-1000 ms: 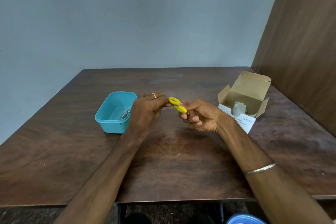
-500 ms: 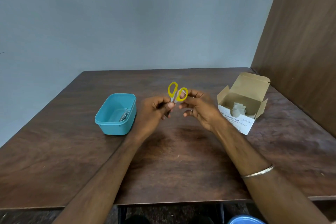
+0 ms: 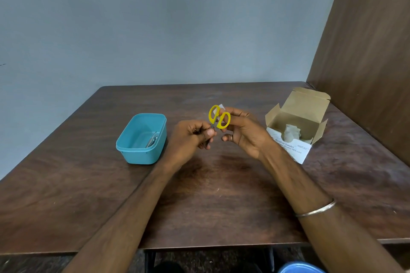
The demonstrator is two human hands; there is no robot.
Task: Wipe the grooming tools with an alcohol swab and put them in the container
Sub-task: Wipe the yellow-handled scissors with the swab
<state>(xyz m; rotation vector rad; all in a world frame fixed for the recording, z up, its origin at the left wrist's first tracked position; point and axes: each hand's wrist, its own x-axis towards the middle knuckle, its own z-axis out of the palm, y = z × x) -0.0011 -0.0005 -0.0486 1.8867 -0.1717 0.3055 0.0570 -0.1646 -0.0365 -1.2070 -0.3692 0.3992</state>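
The small scissors (image 3: 218,117) are held upright between the two hands, yellow loops on top; the left hand (image 3: 190,137) is pinched on the blades, which are mostly hidden in its fingers; the right hand (image 3: 241,131) is curled at the loops and seems to pinch a white swab (image 3: 221,107) behind them; probably the handles are being wiped, so the swab should be passed around each loop while the blades are kept closed and firmly held; counted: one scissors, one swab in hand, one teal container (image 3: 142,139) left of the left hand with one metal tool (image 3: 152,139) seen inside, one open swab box (image 3: 297,126) right of the right hand.
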